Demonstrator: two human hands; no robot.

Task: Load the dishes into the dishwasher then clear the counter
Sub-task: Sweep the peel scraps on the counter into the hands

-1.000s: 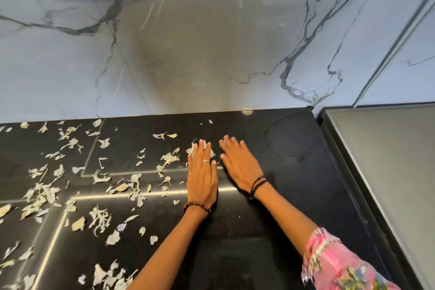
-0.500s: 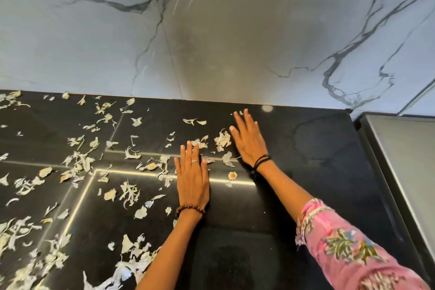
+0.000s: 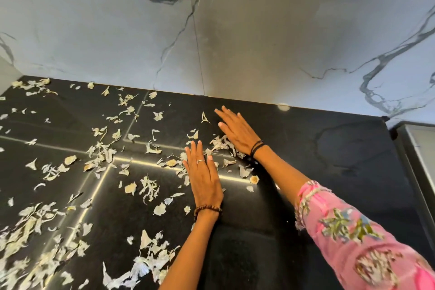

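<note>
- The left hand [image 3: 204, 178] is lying flat on the black counter [image 3: 329, 160], palm down, fingers straight and held close together, gripping nothing.
- The right hand [image 3: 237, 130] is lying flat too, just beyond and to the right of the left one, fingers slightly fanned and angled leftward, also holding nothing.
- The task's thing at this stage is the litter of pale peel scraps [image 3: 146, 186], probably dry vegetable skins; they are lying thickly to the left of both hands and toward the near left corner, thinly between the two hands, and hardly at all to the right of the right hand.
- A small heap of scraps [image 3: 220, 145] is sitting bunched between the left fingertips and the heel of the right hand, touching both.
- The scraps are looking papery, curled and very light, so I judge them flimsy and quick to skid on the polished stone or lift in a draught.
- Pinching pieces singly is looking slow; herding them with the flat edge of a palm into one pile, then cupping it from both sides, seems the better hold.
- Pressing hard is risking crumbling them into smaller bits.
- No dishes or dishwasher are showing, so the counter-clearing part appears to be in hand.
- The marble wall [image 3: 117, 30] is closing off the far side of both hands.
</note>
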